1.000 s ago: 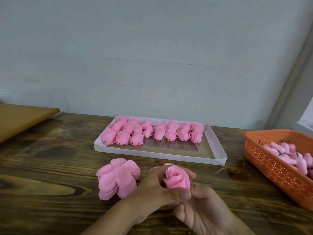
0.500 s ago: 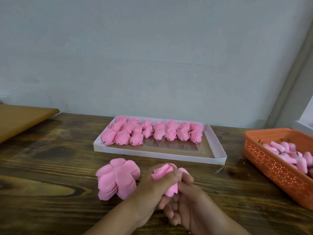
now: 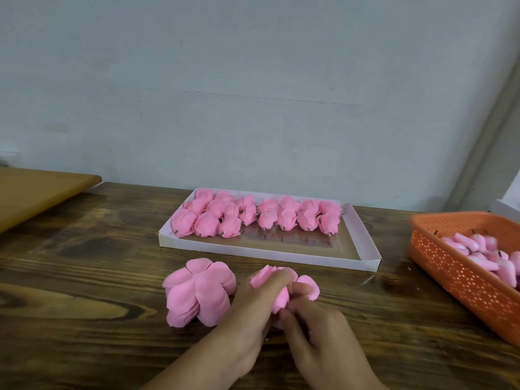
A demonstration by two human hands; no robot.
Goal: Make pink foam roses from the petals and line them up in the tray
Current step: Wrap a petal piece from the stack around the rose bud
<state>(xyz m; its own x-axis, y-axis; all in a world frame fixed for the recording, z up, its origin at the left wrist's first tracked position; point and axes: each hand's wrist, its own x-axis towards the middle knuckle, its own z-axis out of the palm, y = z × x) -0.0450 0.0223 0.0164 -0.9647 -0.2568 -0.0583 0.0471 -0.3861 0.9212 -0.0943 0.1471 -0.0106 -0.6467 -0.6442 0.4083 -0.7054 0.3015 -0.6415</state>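
Both hands hold one pink foam rose [image 3: 281, 295] just above the table's front middle. My left hand [image 3: 253, 308] curls over its top and left side. My right hand [image 3: 315, 330] pinches its lower right side, where a loose petal [image 3: 309, 284] sticks out. A stack of pink five-lobed petal sheets [image 3: 198, 291] lies on the table just left of my hands. Beyond them stands the shallow white tray [image 3: 365, 246], with several finished pink roses [image 3: 253, 216] lined up along its far side.
An orange perforated basket [image 3: 450, 266] with several pink rose buds [image 3: 484, 251] stands at the right edge. A light wooden board [image 3: 36, 192] overlaps the table's far left corner. A pale wall rises directly behind the dark wooden table [image 3: 84, 305].
The rose faced up in my hands a second ago. Both hands have since turned it and closed over it, lowering it toward the table, and a petal now sticks out to the right.
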